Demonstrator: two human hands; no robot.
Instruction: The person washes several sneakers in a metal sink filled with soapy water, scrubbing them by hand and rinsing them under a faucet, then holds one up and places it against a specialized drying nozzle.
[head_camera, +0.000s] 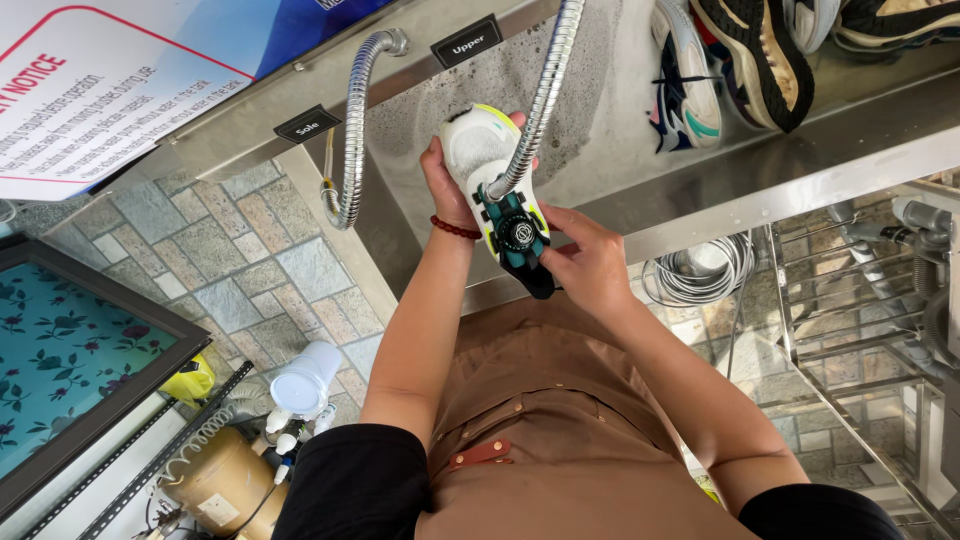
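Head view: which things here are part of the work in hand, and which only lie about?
In use:
left hand
right hand
white shoe
metal hose
steel sink

Lying about:
other shoes
coiled cable
white bottle

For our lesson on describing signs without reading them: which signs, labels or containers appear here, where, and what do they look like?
Notice sheet: top left, white, red outline.
Small plate: on the steel rail at top, black, rectangular.
Second plate: lower on the rail, black.
Tub: on the floor, tan, white sticker.
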